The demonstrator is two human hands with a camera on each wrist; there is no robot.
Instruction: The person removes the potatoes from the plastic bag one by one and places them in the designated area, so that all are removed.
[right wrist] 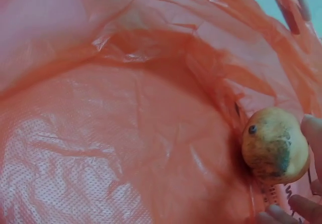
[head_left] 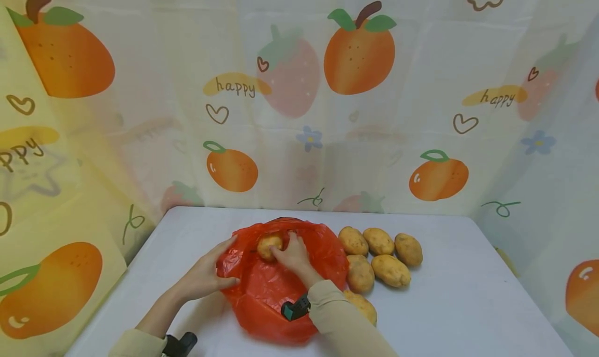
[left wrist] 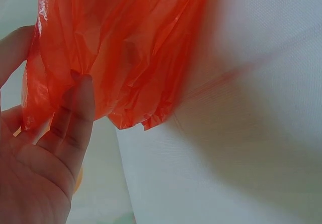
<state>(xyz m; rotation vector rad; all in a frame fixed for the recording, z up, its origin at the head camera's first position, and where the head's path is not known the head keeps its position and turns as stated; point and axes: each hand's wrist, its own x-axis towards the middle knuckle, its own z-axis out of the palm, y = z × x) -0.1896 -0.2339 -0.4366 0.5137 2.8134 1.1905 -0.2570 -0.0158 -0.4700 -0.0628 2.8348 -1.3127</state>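
A red plastic bag [head_left: 276, 289] stands on the white table with its mouth spread wide. At its left rim, my left hand [head_left: 206, 276] holds the thin film; in the left wrist view the fingers [left wrist: 78, 118] lie partly behind the plastic. Inside the bag is a potato [head_left: 270, 247], near the far left wall. My right hand [head_left: 296, 255] reaches into the bag with the fingers spread, its thumb against the potato's right side. The right wrist view shows the potato [right wrist: 275, 146] with a greenish-dark patch, and the other fingertips [right wrist: 274, 215] apart from it.
Several potatoes [head_left: 379, 241] lie on the table to the right of the bag. One nearer potato [head_left: 362, 306] is partly covered by the right sleeve. Behind the table [head_left: 449, 294] hangs a fruit-printed curtain [head_left: 290, 164].
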